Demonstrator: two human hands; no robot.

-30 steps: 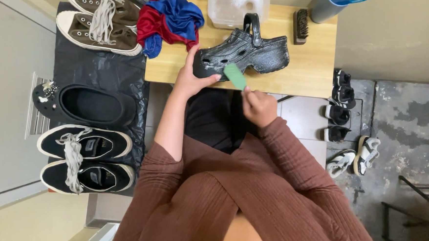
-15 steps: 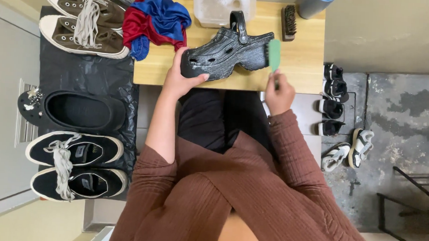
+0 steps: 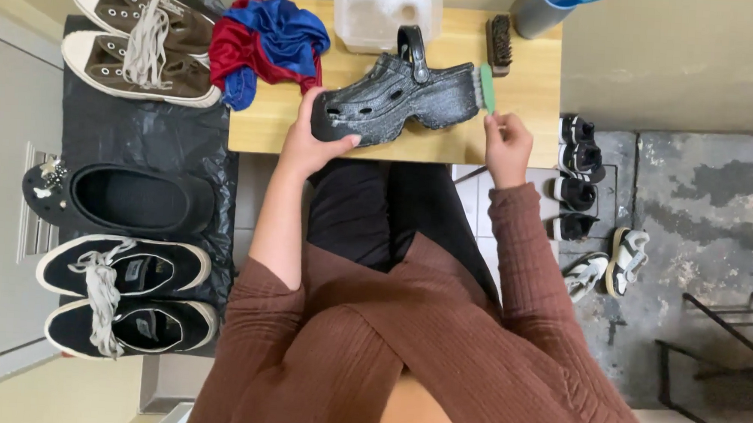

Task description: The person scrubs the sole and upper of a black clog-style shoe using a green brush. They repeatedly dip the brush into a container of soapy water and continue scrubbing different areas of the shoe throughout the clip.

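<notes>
At the centre of the desk (image 3: pixel 518 124) a black clog (image 3: pixel 400 97) is steadied on its side, the left hand (image 3: pixel 311 144) wrapped round its toe at nine o'clock, so that a green brush (image 3: pixel 487 88), pinched in the right hand (image 3: pixel 507 145), is met by its heel at three o'clock.

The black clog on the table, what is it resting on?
The black clog rests on the wooden table, the left hand gripping its toe. The wood directly beneath the sole is hidden.

Clog (image 3: pixel 400 97) on table (image 3: pixel 269 129); cloth (image 3: pixel 265 43) left, brush (image 3: pixel 498 43) right.
</notes>
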